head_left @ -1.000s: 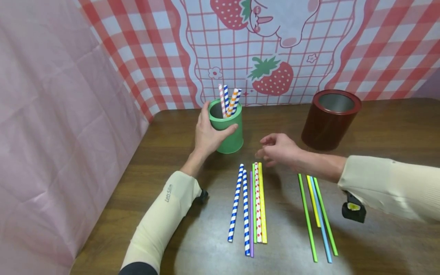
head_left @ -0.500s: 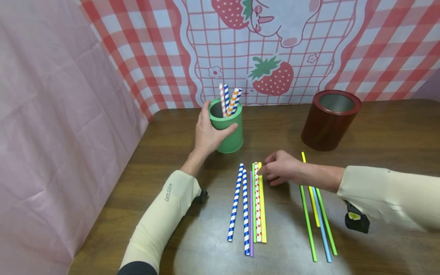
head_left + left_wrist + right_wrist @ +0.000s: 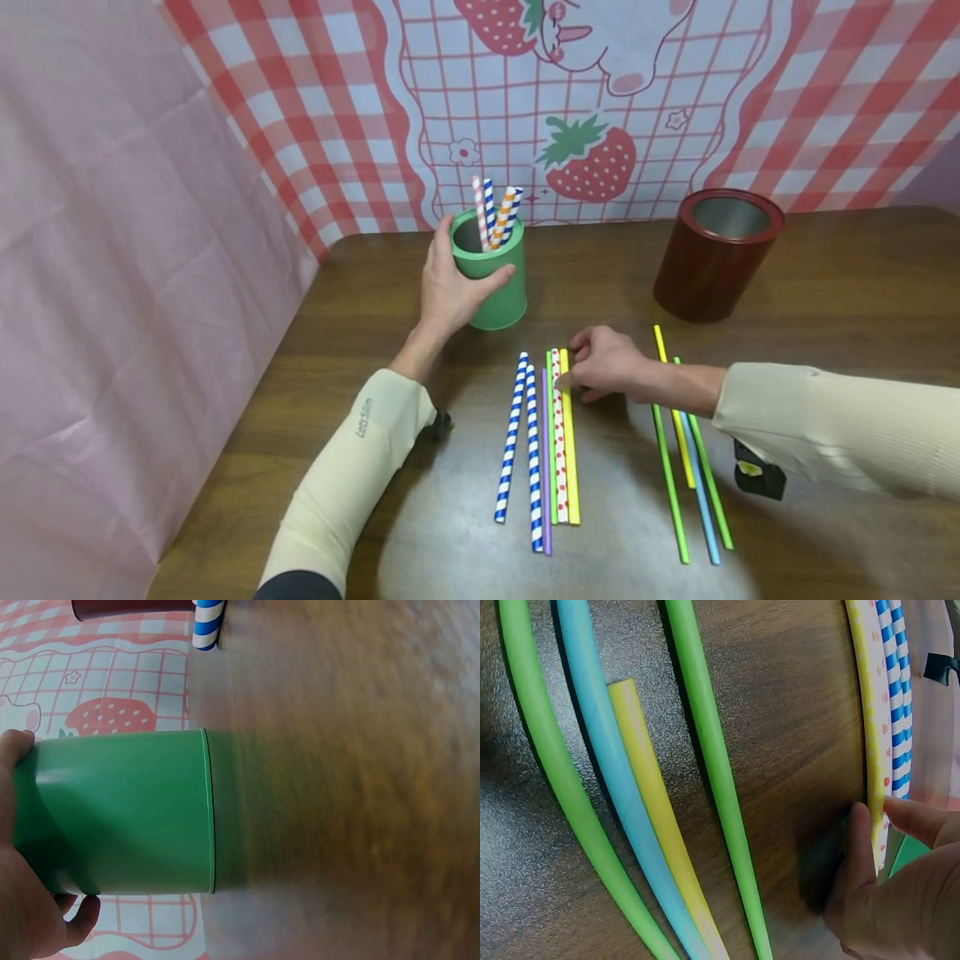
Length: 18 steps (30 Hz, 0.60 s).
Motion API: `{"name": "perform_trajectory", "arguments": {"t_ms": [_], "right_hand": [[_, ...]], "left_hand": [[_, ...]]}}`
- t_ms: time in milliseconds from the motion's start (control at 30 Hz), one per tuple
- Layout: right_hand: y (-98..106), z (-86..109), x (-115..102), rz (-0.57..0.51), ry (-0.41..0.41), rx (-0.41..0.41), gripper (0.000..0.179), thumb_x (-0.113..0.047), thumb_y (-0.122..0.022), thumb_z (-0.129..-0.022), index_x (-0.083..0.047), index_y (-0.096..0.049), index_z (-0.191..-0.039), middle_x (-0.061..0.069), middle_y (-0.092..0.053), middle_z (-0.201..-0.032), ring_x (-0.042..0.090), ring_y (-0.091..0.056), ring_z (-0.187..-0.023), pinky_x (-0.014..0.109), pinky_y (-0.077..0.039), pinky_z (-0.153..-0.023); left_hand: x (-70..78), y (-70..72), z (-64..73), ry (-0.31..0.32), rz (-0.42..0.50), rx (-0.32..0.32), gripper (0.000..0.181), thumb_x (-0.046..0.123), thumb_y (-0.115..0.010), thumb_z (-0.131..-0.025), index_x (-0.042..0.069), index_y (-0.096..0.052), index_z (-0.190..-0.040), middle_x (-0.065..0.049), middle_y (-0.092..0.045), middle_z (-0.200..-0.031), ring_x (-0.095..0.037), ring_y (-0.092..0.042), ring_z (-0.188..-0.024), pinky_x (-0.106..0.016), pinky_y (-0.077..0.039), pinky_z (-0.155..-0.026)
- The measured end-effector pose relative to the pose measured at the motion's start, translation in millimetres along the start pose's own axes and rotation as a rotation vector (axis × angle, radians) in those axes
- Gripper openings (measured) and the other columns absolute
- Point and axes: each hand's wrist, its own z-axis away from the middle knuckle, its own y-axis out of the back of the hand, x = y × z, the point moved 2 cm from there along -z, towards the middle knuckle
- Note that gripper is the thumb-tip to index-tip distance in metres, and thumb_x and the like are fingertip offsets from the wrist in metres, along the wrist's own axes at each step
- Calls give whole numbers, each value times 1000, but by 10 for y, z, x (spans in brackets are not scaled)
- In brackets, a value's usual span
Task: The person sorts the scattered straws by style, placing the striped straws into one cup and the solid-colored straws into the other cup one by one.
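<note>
My left hand point(image 3: 453, 287) grips a green can point(image 3: 498, 302), thumb across its front and fingers around the far left side. Striped paper straws point(image 3: 501, 221) in pink, blue and orange lean inside it. My right hand point(image 3: 611, 364) pinches the upper part of a yellow straw point(image 3: 572, 467); in the right wrist view, a finger and thumb lie on either side of this yellow straw point(image 3: 866, 712). Beside it lie a red-dotted straw point(image 3: 560, 467), a green one, a purple straw point(image 3: 547, 517) and two blue-and-white striped straws point(image 3: 513, 437).
A dark red can point(image 3: 697, 275) stands at the back right. Under my right forearm lie two green straws point(image 3: 670, 483), a blue straw point(image 3: 705, 500) and a yellow one. A red-checked cloth point(image 3: 360, 125) hangs behind the wooden table point(image 3: 360, 267).
My right hand has come down toward me from above the row of straws to the upper end of the yellow straw, its fingers closing in on it. My left hand keeps its hold on the can.
</note>
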Motion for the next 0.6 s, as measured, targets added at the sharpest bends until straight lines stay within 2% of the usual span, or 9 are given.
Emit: {"name": "perform_trajectory", "arguments": {"t_ms": [467, 600], "right_hand": [[17, 3, 63, -64, 26, 7, 60, 2, -76, -75, 11, -45, -126, 24, -50, -114, 27, -59, -93, 32, -58, -69], [12, 0, 78, -52, 34, 19, 58, 3, -75, -74, 11, -47, -124, 24, -52, -112, 28, -59, -93, 33, -58, -69]], "left_hand": [[0, -6, 1, 0, -9, 11, 101, 52, -80, -70, 19, -24, -148, -5, -47, -133, -17, -50, -116, -36, -47, -94], [0, -10, 6, 3, -9, 11, 101, 51, -80, -70, 19, -25, -148, -5, -47, -133, -17, -50, -116, -36, -47, -94]]}}
